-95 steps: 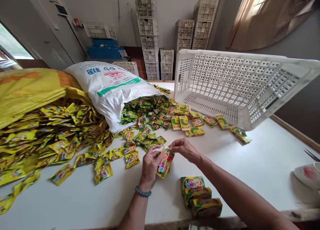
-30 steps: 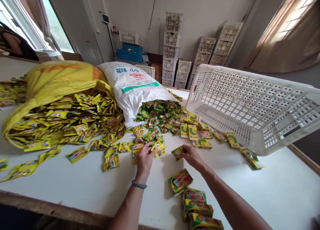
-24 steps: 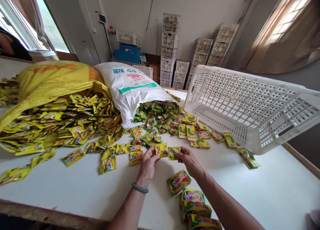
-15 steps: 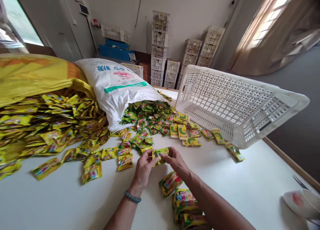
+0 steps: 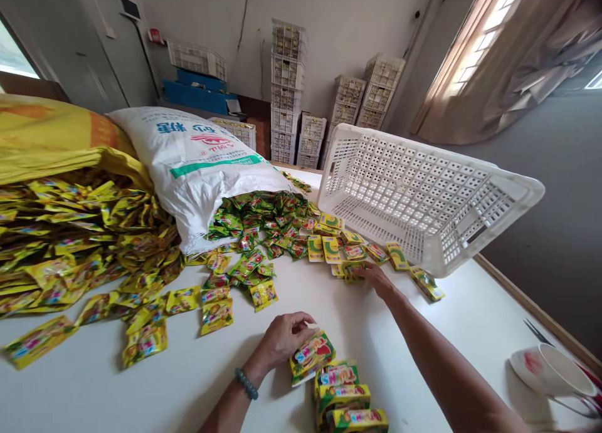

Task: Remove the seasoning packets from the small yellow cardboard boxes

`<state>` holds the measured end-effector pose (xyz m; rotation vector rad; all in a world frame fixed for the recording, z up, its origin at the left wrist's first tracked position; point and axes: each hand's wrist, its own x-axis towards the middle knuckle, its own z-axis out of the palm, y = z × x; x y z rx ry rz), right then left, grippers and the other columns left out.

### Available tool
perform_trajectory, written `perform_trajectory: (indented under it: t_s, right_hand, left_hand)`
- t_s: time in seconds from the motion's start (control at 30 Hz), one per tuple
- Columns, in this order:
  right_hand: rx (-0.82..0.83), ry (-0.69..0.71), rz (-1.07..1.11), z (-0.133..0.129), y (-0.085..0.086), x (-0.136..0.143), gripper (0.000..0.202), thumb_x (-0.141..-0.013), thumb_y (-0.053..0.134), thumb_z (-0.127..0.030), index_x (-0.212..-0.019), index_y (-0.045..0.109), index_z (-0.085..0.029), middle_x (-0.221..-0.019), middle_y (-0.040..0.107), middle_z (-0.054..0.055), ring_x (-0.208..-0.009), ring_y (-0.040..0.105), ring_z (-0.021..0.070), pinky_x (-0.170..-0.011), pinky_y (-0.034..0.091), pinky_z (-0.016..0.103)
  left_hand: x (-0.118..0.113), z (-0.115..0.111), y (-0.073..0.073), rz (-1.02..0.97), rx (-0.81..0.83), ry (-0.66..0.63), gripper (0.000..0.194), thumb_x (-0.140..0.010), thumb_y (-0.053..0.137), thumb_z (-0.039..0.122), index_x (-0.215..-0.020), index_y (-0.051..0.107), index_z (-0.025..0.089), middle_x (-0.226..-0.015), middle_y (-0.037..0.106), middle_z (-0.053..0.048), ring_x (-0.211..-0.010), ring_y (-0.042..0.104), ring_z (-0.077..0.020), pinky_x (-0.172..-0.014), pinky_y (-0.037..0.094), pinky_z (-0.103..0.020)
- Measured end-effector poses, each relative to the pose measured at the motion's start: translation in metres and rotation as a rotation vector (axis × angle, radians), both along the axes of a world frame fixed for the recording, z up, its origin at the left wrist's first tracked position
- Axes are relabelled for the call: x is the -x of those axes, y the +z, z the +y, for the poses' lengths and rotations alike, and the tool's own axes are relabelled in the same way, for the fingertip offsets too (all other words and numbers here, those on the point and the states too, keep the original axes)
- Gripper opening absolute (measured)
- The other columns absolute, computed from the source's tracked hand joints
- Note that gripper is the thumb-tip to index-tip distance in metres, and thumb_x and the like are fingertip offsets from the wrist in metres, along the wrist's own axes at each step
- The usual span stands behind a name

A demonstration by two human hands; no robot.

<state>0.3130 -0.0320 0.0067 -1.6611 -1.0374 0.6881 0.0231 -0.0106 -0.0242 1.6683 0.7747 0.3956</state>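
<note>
Left hand (image 5: pixel 282 342): fingers loosely curled at the printed box (image 5: pixel 314 355); whether it is gripped cannot be told
Right hand (image 5: pixel 377 280): fingertips lowered, partly closed, onto a yellow-green packet (image 5: pixel 352 271); its hold cannot be told
Printed box: placed near stacked boxes (image 5: pixel 342 398) on the white table (image 5: pixel 423 358)

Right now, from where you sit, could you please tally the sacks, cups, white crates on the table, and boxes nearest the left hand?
Sacks: 2
Cup: 1
White crate on the table: 1
Boxes nearest the left hand: 4
Total: 8
</note>
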Motion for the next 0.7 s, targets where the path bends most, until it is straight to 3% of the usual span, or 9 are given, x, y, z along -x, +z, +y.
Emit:
perform_trajectory:
  t_s: [0.13, 0.23, 0.33, 0.4, 0.57, 0.7]
  right_hand:
    - [0.051, 0.006, -0.030, 0.001, -0.022, 0.035, 0.031, -0.058, 0.072, -0.042, -0.054, 0.054, -0.018, -0.061, 0.058, 0.002, -0.061, 0.051, 0.0169, -0.056, 0.039, 0.029]
    - [-0.015, 0.033, -0.099, 0.000, -0.032, 0.072, 0.027, -0.063, 0.069, -0.040, -0.057, 0.054, -0.018, -0.074, 0.059, 0.003, -0.070, 0.052, 0.0177, -0.065, 0.041, 0.029]
    - [-0.059, 0.133, -0.158, 0.009, -0.027, 0.093, 0.025, -0.072, 0.061, -0.042, -0.071, 0.061, -0.017, -0.087, 0.061, 0.006, -0.078, 0.056, 0.0188, -0.070, 0.044, 0.029]
    - [0.018, 0.195, -0.228, 0.025, -0.019, 0.096, 0.026, -0.076, 0.056, -0.042, -0.074, 0.061, -0.017, -0.083, 0.061, 0.005, -0.076, 0.057, 0.0187, -0.067, 0.044, 0.028]
    - [0.140, 0.278, -0.411, 0.067, -0.007, 0.096, 0.026, -0.061, 0.069, -0.027, -0.049, 0.047, -0.018, -0.073, 0.061, 0.004, -0.076, 0.056, 0.0197, -0.069, 0.042, 0.028]
    - [0.086, 0.359, -0.469, 0.056, -0.008, 0.119, 0.019, -0.065, 0.066, -0.024, -0.054, 0.052, -0.018, -0.086, 0.062, 0.007, -0.084, 0.056, 0.0203, -0.076, 0.042, 0.029]
  left_hand:
    - [0.004, 0.006, 0.004, -0.058, 0.286, 0.233, 0.050, -0.068, 0.066, 0.061, -0.085, 0.066, 0.014, -0.070, 0.067, -0.004, -0.060, 0.060, -0.0142, -0.057, 0.043, -0.024]
    - [0.007, 0.009, 0.006, -0.109, 0.432, 0.402, 0.059, -0.062, 0.067, 0.069, -0.082, 0.064, 0.013, -0.074, 0.069, -0.006, -0.060, 0.062, -0.0137, -0.057, 0.044, -0.024]
    - [0.011, 0.013, 0.005, -0.144, 0.481, 0.541, 0.060, -0.059, 0.071, 0.067, -0.085, 0.064, 0.013, -0.071, 0.069, -0.007, -0.056, 0.063, -0.0143, -0.055, 0.044, -0.024]
    - [0.014, 0.015, 0.005, -0.182, 0.488, 0.612, 0.056, -0.060, 0.075, 0.060, -0.085, 0.064, 0.012, -0.069, 0.069, -0.007, -0.055, 0.063, -0.0147, -0.054, 0.044, -0.024]
    - [0.018, 0.022, 0.007, -0.313, 0.540, 0.666, 0.044, -0.069, 0.075, 0.049, -0.091, 0.062, 0.013, -0.078, 0.071, -0.009, -0.065, 0.066, -0.0154, -0.064, 0.050, -0.026]
    - [0.018, 0.024, 0.007, -0.402, 0.592, 0.712, 0.047, -0.076, 0.067, 0.053, -0.102, 0.059, 0.015, -0.091, 0.070, -0.012, -0.074, 0.068, -0.0175, -0.073, 0.052, -0.030]
